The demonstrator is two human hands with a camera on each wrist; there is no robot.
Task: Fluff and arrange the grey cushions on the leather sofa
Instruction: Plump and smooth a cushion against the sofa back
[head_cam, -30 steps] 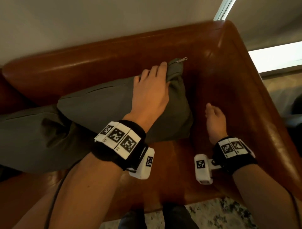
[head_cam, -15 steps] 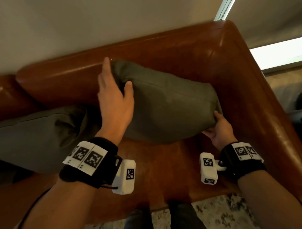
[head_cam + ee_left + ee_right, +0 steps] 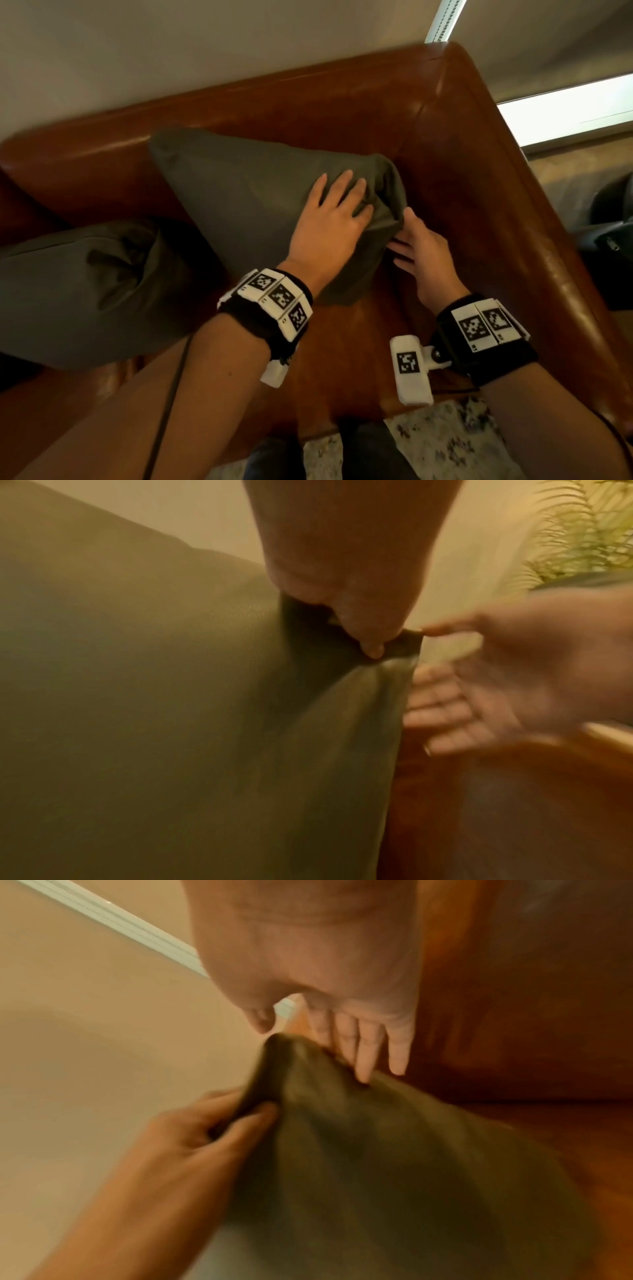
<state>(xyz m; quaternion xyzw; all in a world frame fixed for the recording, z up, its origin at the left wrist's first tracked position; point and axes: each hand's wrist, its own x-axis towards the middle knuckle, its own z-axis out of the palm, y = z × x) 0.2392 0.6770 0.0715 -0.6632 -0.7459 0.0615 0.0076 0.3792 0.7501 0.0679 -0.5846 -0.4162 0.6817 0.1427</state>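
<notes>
A grey cushion (image 3: 246, 205) stands tilted against the back of the brown leather sofa (image 3: 479, 205), near its right corner. My left hand (image 3: 332, 219) lies on the cushion's upper right corner. In the left wrist view its thumb and fingers (image 3: 363, 639) pinch a fold of the cushion (image 3: 171, 696) there. My right hand (image 3: 414, 246) is at the cushion's right edge, fingers straight and touching the fabric. The right wrist view shows these fingers (image 3: 363, 1056) against the cushion (image 3: 394, 1164) and my left hand (image 3: 240, 1118) gripping the corner. A second grey cushion (image 3: 78, 291) lies slumped on the seat at left.
The sofa's armrest (image 3: 534, 240) rises close on the right, with a dark bag (image 3: 609, 222) beyond it. A pale wall runs behind the backrest. A patterned rug (image 3: 445, 442) and my legs (image 3: 359, 455) are below the seat's front edge. A fern (image 3: 582, 534) shows in the left wrist view.
My left hand went from the cushion's top left corner to its right corner and pinched it. My right hand let go of the lower corner and now touches the right edge with straight fingers.
</notes>
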